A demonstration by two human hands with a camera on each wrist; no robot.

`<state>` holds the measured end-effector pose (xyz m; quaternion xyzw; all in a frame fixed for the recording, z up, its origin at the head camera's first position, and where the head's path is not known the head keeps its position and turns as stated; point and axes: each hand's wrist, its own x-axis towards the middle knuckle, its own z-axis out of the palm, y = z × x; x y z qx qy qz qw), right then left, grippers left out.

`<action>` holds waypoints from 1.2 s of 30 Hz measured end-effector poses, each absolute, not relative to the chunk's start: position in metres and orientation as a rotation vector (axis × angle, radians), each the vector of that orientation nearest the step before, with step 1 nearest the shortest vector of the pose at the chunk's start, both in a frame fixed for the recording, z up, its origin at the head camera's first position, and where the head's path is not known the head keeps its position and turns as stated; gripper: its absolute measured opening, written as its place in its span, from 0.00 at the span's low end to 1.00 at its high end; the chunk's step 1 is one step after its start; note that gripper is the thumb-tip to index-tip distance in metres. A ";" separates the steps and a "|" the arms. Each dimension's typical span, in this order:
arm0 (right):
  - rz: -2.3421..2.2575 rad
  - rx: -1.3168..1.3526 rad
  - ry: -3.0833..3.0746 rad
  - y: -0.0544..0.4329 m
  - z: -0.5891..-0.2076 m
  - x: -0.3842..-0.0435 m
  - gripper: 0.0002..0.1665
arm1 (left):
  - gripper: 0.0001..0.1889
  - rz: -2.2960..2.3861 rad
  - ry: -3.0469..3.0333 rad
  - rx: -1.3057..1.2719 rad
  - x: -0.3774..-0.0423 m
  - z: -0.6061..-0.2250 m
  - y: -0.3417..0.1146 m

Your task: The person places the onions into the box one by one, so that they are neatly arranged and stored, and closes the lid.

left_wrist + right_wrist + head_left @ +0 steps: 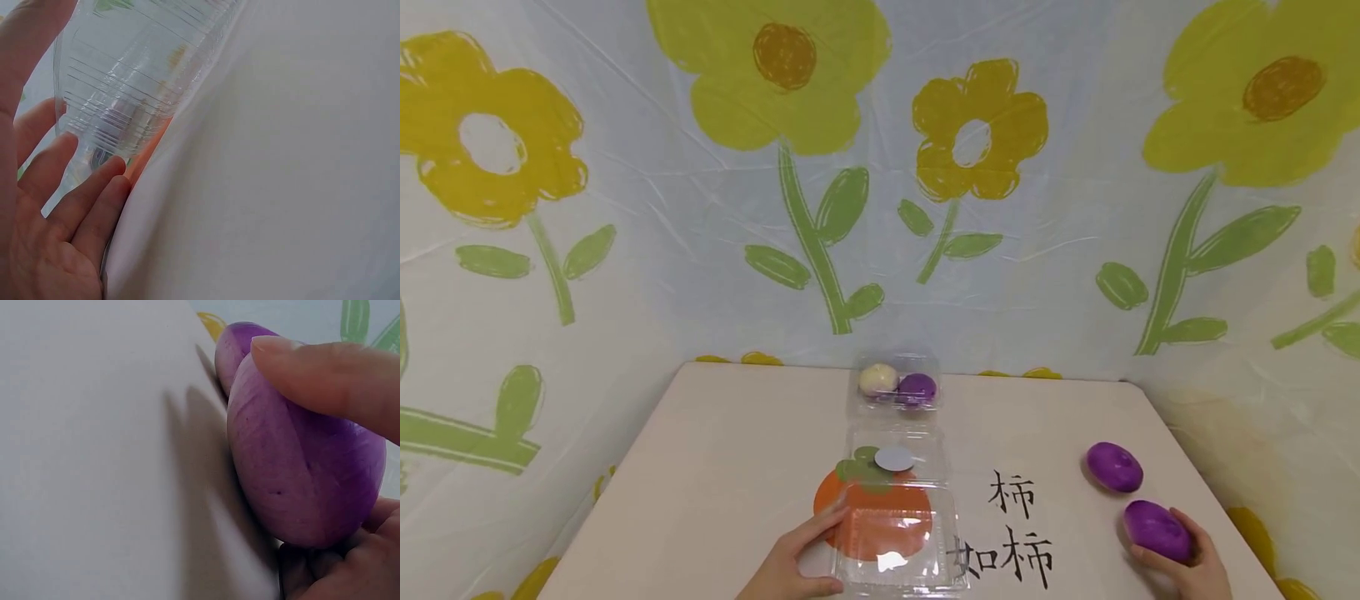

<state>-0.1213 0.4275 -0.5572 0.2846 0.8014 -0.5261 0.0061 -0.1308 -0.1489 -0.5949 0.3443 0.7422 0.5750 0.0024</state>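
Note:
A clear plastic clamshell box lies with its lid raised over an orange persimmon print in the middle of the table. At its left side is my left hand, fingers loosely bent and fingertips touching the plastic wall. My right hand grips a purple onion-like ball at the table's right, thumb on one side and fingers on the other. Streaks run along this ball in the right wrist view. Just behind it lies a second purple onion-like ball, partly hidden there.
Behind the box, a second clear box near the table's back edge holds a cream ball and a purple ball. Black written characters mark the pale tabletop. A flower-printed cloth hangs around the table.

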 end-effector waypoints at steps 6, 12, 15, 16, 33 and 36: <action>-1.624 0.864 2.530 0.429 -0.552 -0.120 0.68 | 0.44 1.794 2.355 1.043 -0.130 -0.594 -0.146; -1.643 0.881 2.517 0.427 -0.549 -0.122 0.68 | 0.44 1.745 2.377 1.022 -0.129 -0.593 -0.147; -1.633 0.877 2.517 0.428 -0.547 -0.122 0.67 | 0.44 1.745 2.377 1.016 -0.129 -0.594 -0.148; -1.623 0.874 2.522 0.428 -0.546 -0.122 0.67 | 0.44 1.747 2.378 1.016 -0.129 -0.594 -0.148; -1.601 0.716 2.670 0.412 -0.532 -0.117 0.58 | 0.44 1.759 2.346 0.998 -0.130 -0.598 -0.150; -1.753 0.605 2.680 0.407 -0.531 -0.114 0.53 | 0.44 1.760 2.335 0.984 -0.130 -0.598 -0.150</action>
